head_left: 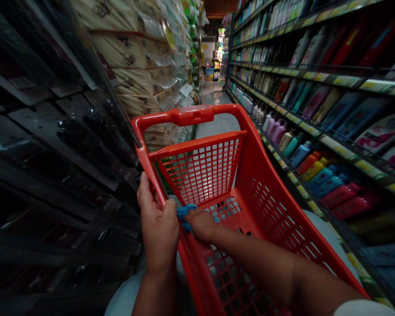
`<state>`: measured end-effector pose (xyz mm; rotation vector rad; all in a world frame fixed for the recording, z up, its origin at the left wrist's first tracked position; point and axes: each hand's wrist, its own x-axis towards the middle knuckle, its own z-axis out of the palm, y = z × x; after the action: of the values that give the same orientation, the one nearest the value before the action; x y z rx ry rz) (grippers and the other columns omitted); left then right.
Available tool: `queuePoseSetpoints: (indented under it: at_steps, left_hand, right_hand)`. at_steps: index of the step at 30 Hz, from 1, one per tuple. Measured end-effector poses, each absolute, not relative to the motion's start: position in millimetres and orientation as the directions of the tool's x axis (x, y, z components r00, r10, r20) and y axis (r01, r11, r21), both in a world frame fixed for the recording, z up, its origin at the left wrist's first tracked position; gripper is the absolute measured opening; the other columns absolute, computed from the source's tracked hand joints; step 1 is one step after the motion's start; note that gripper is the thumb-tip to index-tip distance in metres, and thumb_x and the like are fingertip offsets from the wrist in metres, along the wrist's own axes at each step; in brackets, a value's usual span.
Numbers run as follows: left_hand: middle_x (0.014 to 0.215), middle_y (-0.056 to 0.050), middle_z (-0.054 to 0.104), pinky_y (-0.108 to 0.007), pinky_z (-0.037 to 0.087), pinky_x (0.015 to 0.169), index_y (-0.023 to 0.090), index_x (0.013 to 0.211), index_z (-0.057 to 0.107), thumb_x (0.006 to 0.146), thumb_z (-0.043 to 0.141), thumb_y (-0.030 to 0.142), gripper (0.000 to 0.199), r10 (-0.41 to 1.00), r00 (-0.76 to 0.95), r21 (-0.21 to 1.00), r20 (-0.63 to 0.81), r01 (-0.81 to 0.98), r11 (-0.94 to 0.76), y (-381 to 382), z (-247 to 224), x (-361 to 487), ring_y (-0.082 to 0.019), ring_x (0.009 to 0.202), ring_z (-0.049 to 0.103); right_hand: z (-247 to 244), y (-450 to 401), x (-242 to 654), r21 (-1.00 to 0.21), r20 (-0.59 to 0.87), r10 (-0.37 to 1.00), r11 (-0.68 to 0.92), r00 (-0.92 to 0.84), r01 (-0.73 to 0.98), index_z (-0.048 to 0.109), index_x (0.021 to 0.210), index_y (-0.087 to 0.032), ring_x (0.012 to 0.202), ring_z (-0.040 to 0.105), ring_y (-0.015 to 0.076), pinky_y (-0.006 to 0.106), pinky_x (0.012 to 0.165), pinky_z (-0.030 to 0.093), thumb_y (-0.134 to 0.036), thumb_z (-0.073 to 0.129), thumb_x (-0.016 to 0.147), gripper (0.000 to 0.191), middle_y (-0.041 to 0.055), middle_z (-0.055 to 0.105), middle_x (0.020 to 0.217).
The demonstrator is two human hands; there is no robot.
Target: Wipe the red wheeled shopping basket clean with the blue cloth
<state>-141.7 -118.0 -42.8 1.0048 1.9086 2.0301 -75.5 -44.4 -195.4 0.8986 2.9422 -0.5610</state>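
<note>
At lower centre, the left hand (159, 228) has fingers clamped on the rim of a red plastic shopping cart (191, 116); the right hand (200, 224) has fingers together on a blue cloth (184, 215).

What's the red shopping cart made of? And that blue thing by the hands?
The red shopping cart looks like glossy moulded plastic: its rim and mesh are smooth and shiny. The blue thing bunches softly, so it may be cloth or thin plastic; I can't tell which.
</note>
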Motion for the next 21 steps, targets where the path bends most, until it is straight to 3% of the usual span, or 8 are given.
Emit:
queuePoseSetpoints:
  at_steps: [6, 9, 11, 13, 16, 18, 19, 21]
  left_hand:
    - [0.166, -0.006, 0.030, -0.036, 0.032, 0.125, 0.023, 0.155, 0.034, 0.079, 0.052, 0.007, 0.080, 0.561, -0.732, 0.922, 0.385, 0.323, -0.212, -117, -47, -141, -0.023, 0.150, 0.038]
    - [0.166, -0.005, 0.030, -0.037, 0.030, 0.125, 0.024, 0.155, 0.034, 0.078, 0.052, 0.006, 0.081, 0.551, -0.735, 0.918, 0.396, 0.321, -0.231, -115, -50, -139, -0.023, 0.150, 0.037]
    - [0.165, -0.005, 0.033, -0.036, 0.030, 0.126, 0.024, 0.154, 0.036, 0.076, 0.053, 0.005, 0.082, 0.541, -0.736, 0.913, 0.408, 0.325, -0.246, -114, -53, -139, -0.023, 0.150, 0.038]
    - [0.163, -0.005, 0.037, -0.036, 0.031, 0.125, 0.025, 0.154, 0.036, 0.076, 0.053, 0.005, 0.083, 0.533, -0.736, 0.909, 0.417, 0.327, -0.259, -115, -55, -140, -0.023, 0.149, 0.040]
    - [0.161, -0.004, 0.040, -0.037, 0.031, 0.126, 0.027, 0.153, 0.038, 0.075, 0.054, 0.004, 0.084, 0.521, -0.742, 0.907, 0.421, 0.330, -0.262, -119, -57, -142, -0.023, 0.148, 0.041]
    - [0.161, -0.004, 0.039, -0.038, 0.029, 0.126, 0.027, 0.153, 0.039, 0.074, 0.054, 0.003, 0.084, 0.514, -0.742, 0.903, 0.430, 0.338, -0.267, -122, -57, -143, -0.023, 0.149, 0.040]
    - [0.162, -0.004, 0.039, -0.038, 0.029, 0.126, 0.028, 0.153, 0.039, 0.073, 0.054, 0.003, 0.084, 0.512, -0.741, 0.900, 0.435, 0.340, -0.273, -124, -57, -144, -0.023, 0.149, 0.039]
    - [0.163, -0.004, 0.037, -0.039, 0.027, 0.127, 0.028, 0.153, 0.040, 0.073, 0.054, 0.002, 0.085, 0.509, -0.740, 0.897, 0.440, 0.339, -0.283, -126, -56, -143, -0.024, 0.151, 0.035]
  right_hand:
    - [-181, 23, 7, -0.137, -0.177, 0.854, 0.470, -0.489, 0.872, 0.062, 0.123, -0.011, 0.111, 0.067, 0.0293, 0.040, 0.086, 0.055, -0.008, 0.040, 0.096, 0.035, 0.0216, 0.063, 0.124]
    - [-179, 23, 6, -0.103, -0.213, 0.912, 0.337, -0.352, 0.936, 0.058, 0.128, -0.005, 0.104, 0.069, 0.0309, 0.043, 0.079, 0.057, -0.007, 0.037, 0.095, 0.039, 0.0290, 0.059, 0.128]
    - [-181, 0, -16, -0.143, -0.237, 0.883, 0.380, -0.404, 0.914, 0.059, 0.128, -0.008, 0.104, 0.069, 0.0289, 0.042, 0.081, 0.057, -0.009, 0.040, 0.094, 0.039, 0.0266, 0.060, 0.130]
    - [-186, -32, -42, -0.235, -0.245, 0.787, 0.518, -0.566, 0.822, 0.063, 0.124, -0.016, 0.107, 0.067, 0.0245, 0.036, 0.088, 0.055, -0.016, 0.051, 0.092, 0.034, 0.0165, 0.064, 0.129]
    - [-192, -67, -60, -0.387, -0.181, 0.507, 0.751, -0.843, 0.535, 0.064, 0.121, -0.024, 0.113, 0.064, 0.0233, 0.032, 0.094, 0.052, -0.029, 0.062, 0.087, 0.035, 0.0067, 0.065, 0.128]
    - [-192, -64, -48, -0.404, -0.154, 0.382, 0.817, -0.911, 0.411, 0.062, 0.124, -0.025, 0.115, 0.062, 0.0246, 0.034, 0.097, 0.050, -0.027, 0.062, 0.086, 0.038, 0.0059, 0.064, 0.130]
    - [-190, -54, -36, -0.381, -0.168, 0.415, 0.809, -0.894, 0.447, 0.062, 0.124, -0.025, 0.116, 0.061, 0.0245, 0.034, 0.098, 0.049, -0.024, 0.061, 0.087, 0.037, 0.0056, 0.064, 0.131]
    - [-183, -27, -8, -0.291, -0.216, 0.619, 0.698, -0.755, 0.655, 0.062, 0.123, -0.023, 0.116, 0.062, 0.0251, 0.035, 0.097, 0.049, -0.017, 0.054, 0.091, 0.034, 0.0089, 0.064, 0.129]
